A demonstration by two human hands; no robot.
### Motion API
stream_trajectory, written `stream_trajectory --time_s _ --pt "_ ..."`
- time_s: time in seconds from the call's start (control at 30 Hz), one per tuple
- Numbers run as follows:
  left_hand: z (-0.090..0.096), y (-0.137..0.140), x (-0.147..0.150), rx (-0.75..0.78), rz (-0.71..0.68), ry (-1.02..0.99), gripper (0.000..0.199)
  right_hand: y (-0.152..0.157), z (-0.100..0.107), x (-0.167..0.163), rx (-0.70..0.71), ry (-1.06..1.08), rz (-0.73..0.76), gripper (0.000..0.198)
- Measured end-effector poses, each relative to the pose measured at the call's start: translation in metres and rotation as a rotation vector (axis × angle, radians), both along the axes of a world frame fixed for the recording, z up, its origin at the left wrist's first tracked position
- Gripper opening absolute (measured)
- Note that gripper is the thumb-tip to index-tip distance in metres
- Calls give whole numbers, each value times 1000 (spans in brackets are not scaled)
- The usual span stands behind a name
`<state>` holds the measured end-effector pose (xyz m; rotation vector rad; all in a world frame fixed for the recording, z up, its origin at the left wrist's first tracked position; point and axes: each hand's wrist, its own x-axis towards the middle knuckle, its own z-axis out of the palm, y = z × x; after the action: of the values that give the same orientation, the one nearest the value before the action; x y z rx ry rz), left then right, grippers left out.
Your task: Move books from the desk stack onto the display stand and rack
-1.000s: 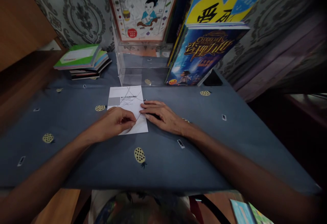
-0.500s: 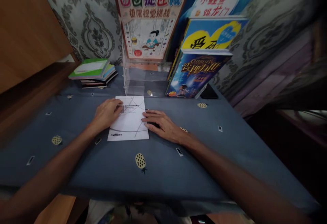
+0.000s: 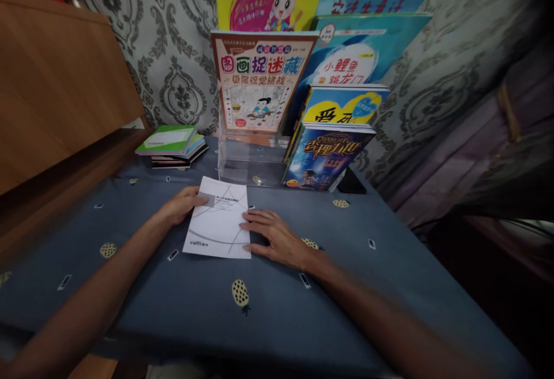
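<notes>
A thin white booklet [image 3: 220,226] with grey curved lines and "valli" lettering lies on the blue tablecloth in front of me. My left hand [image 3: 184,205] pinches its upper left edge, thumb on the cover and the other fingers behind it. That upper left side looks slightly raised off the cloth. On the opposite side, my right hand [image 3: 274,236] rests with fingers spread, its fingertips touching the booklet's right edge.
A clear tiered stand [image 3: 236,171] holds upright picture books, among them a brown-bordered one [image 3: 262,87] and a dark blue one [image 3: 320,157]. A dark flat object [image 3: 352,183] lies beside it. Small books form a stack [image 3: 173,145] at back left, near a wooden cabinet [image 3: 64,85].
My left hand has gone from lying on the booklet's upper left to gripping that edge, which has lifted slightly. The camera has tilted up, showing more books on the stand.
</notes>
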<state>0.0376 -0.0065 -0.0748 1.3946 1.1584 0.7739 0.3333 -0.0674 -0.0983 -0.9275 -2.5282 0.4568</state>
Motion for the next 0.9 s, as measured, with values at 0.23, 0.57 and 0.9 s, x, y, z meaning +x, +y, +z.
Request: stream_trajectory --time_s 0.23,0.57,0.9 --pt "37 -17 7 -21 -45 -275 40 1 0 -7 -214 343 -292 82" --pt "87 -32 2 530 -279 113 32 39 25 -9 11 472 -176 31" --pt "-8 -31 -17 550 -473 394 33 43 -19 -2 113 -55 -133 54"
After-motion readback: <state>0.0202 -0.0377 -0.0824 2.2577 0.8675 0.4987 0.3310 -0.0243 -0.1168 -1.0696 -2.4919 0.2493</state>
